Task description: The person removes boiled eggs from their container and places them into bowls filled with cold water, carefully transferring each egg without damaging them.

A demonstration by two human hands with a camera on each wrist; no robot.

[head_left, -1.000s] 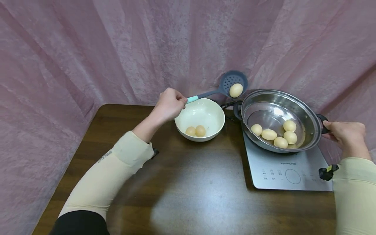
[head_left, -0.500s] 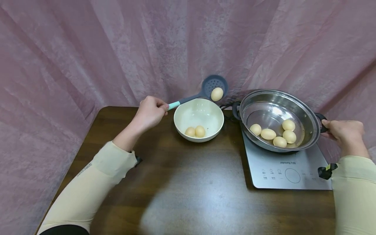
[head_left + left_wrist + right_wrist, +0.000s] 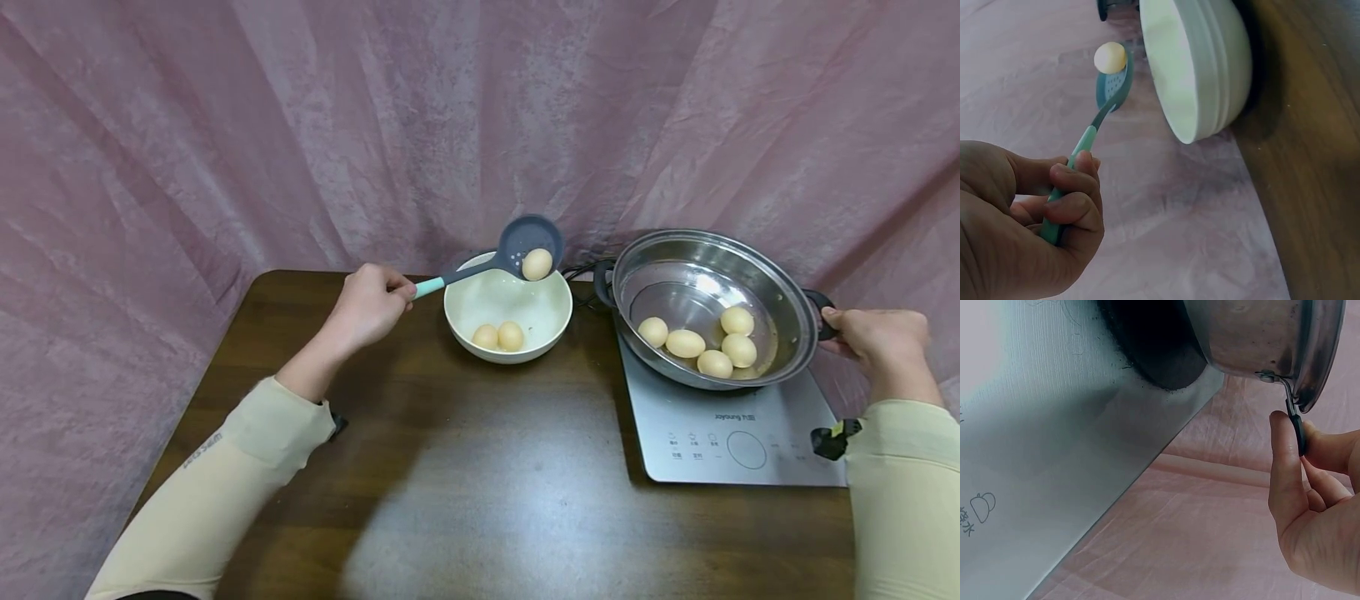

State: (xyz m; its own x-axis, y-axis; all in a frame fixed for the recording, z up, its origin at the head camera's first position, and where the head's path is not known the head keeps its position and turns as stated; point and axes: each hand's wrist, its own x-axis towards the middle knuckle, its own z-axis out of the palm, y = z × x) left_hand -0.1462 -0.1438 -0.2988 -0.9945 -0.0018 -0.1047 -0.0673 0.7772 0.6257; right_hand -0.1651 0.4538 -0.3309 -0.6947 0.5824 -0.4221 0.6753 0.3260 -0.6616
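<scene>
My left hand (image 3: 372,304) grips the mint handle of a grey skimmer (image 3: 517,239). One pale egg (image 3: 537,264) lies in its perforated head, over the far rim of a white bowl (image 3: 552,321). In the left wrist view, fingers curl round the handle and the egg (image 3: 1110,58) sits at the head's edge. Two eggs (image 3: 498,336) rest inside the bowl. My right hand (image 3: 883,337) pinches the black side handle (image 3: 821,312) of a steel pot (image 3: 780,275), which looks tilted. Several eggs (image 3: 686,343) lie in shallow liquid toward its near side.
A silver induction cooker (image 3: 712,450) sits under the pot on the brown wooden table (image 3: 480,467). Black cables (image 3: 581,271) run between bowl and pot. A pink curtain (image 3: 450,125) hangs behind the table.
My left hand has moved the skimmer left and then lower, bringing the egg from beside the pot to over the bowl's far rim. The right hand still holds the pot handle.
</scene>
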